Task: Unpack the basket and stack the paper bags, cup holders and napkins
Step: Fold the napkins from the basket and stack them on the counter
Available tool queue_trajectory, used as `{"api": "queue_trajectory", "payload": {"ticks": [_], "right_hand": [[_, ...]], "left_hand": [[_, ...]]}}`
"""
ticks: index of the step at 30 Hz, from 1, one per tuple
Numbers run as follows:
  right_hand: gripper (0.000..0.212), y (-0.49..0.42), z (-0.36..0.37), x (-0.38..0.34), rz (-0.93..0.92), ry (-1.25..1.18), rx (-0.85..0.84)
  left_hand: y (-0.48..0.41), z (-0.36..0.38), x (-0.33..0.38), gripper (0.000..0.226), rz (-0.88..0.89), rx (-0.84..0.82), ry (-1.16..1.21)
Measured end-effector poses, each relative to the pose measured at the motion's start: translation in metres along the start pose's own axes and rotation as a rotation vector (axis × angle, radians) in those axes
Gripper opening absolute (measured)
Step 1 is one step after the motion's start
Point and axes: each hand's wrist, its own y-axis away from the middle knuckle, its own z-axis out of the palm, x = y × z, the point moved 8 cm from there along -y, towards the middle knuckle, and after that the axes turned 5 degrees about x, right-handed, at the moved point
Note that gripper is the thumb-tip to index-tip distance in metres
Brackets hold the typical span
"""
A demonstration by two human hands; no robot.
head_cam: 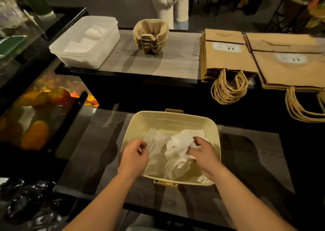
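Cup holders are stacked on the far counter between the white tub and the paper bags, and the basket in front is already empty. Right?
Not empty. The head view shows napkins lying in the basket, the right hand gripping a bunch. The cup holders do stand stacked between the white tub and the paper bags.

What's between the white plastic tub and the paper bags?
A stack of cup holders, standing on the counter apart from both, as the head view shows.
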Motion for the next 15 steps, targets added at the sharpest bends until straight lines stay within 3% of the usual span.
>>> {"api": "queue_trajectory", "payload": {"ticks": [5, 10, 12, 15], "right_hand": [[0.041, 0.014, -0.018, 0.022, 0.222, -0.556, 0.049], [0.043, 0.021, -0.02, 0.014, 0.214, -0.677, 0.006], [0.041, 0.024, -0.021, 0.006, 0.171, -0.676, -0.004], [0.048, 0.029, -0.018, -0.012, 0.112, -0.705, -0.03]], "left_hand": [[0.02, -0.012, 0.014, 0.024, -0.076, 0.027, 0.274], [0.051, 0.003, 0.033, 0.013, -0.166, -0.071, 0.585], [0.058, 0.0, 0.045, 0.033, -0.077, -0.129, 0.596], [0.07, -0.006, 0.083, 0.054, 0.312, -0.25, 0.271]]}}
